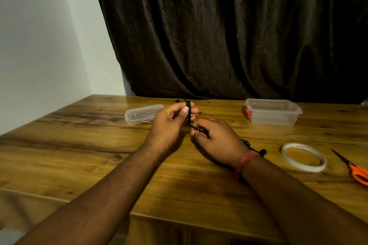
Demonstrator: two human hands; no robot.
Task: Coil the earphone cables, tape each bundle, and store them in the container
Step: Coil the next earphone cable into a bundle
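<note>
A black earphone cable (188,114) is wound in loops around the fingers of my left hand (171,123), which holds it just above the middle of the wooden table (79,145). My right hand (217,139) sits close beside it and pinches the loose end of the same cable between thumb and fingers. A clear plastic container (272,112) with an orange latch stands open at the back right. Its clear lid (142,114) lies at the back, left of my hands. A roll of white tape (303,157) lies flat to the right of my right wrist.
Orange-handled scissors (354,169) lie at the right edge of the table. Another black earphone piece (256,150) lies on the table behind my right wrist. A dark curtain hangs behind the table, and a white wall stands on the left.
</note>
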